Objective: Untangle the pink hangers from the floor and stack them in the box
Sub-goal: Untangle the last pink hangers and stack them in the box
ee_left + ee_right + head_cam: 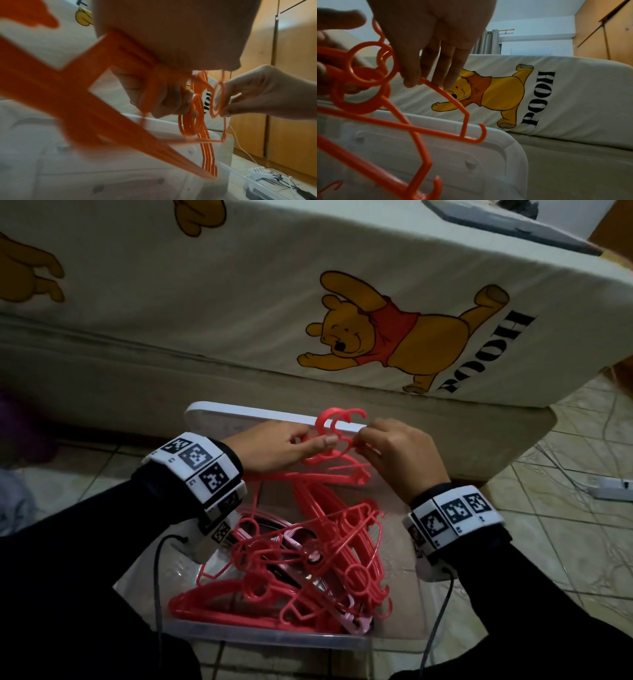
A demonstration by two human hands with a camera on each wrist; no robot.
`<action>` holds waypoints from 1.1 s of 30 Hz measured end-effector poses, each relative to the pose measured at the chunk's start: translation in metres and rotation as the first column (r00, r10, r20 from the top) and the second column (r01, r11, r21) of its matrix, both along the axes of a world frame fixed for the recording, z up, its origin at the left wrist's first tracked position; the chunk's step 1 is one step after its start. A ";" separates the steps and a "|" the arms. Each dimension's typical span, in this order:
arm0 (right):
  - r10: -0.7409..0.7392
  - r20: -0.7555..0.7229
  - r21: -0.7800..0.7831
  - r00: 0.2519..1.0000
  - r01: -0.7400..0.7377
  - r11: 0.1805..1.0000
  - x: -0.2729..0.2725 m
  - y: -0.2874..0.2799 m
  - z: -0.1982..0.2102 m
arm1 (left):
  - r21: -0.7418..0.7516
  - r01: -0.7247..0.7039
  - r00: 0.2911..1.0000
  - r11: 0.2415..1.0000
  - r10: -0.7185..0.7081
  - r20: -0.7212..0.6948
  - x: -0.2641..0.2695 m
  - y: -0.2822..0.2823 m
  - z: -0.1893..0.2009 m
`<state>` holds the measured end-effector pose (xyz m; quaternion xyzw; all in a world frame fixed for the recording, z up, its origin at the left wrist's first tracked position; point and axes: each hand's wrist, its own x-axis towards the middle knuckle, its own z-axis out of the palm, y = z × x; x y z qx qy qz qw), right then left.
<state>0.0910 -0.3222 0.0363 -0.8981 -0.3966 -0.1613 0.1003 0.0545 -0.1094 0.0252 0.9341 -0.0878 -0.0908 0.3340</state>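
A: Both hands are working at centre frame. The left hand is gripping a bunch of pink hangers by their necks; the right hand is pinching one hanger's ring between fingertips.

B: I'd keep the bunch steady and slide that single hook free sideways instead of yanking it.

A: Below them, more hangers are lying jumbled in the clear box at lower centre.

B: Sleeves are covering the box's sides, and I can't tell which hooks are interlocking.

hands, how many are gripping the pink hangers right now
2: the left hand grips the bunched pink hangers by their hooks; the right hand pinches one hanger beside it.
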 end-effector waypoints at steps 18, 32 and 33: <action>-0.139 -0.174 -0.147 0.975 0.114 0.983 -0.003 0.009 -0.015 | -0.122 0.028 1.000 0.992 -0.026 0.017 -0.003 0.001 0.002; -0.249 -0.205 -0.169 0.946 0.216 0.962 0.005 0.010 -0.031 | 0.562 -0.251 0.909 0.788 -0.008 0.418 -0.001 -0.002 -0.005; -0.285 -0.187 -0.201 0.940 0.248 0.948 0.008 0.004 -0.031 | 0.540 -0.269 0.908 0.798 0.024 0.418 0.001 0.002 -0.004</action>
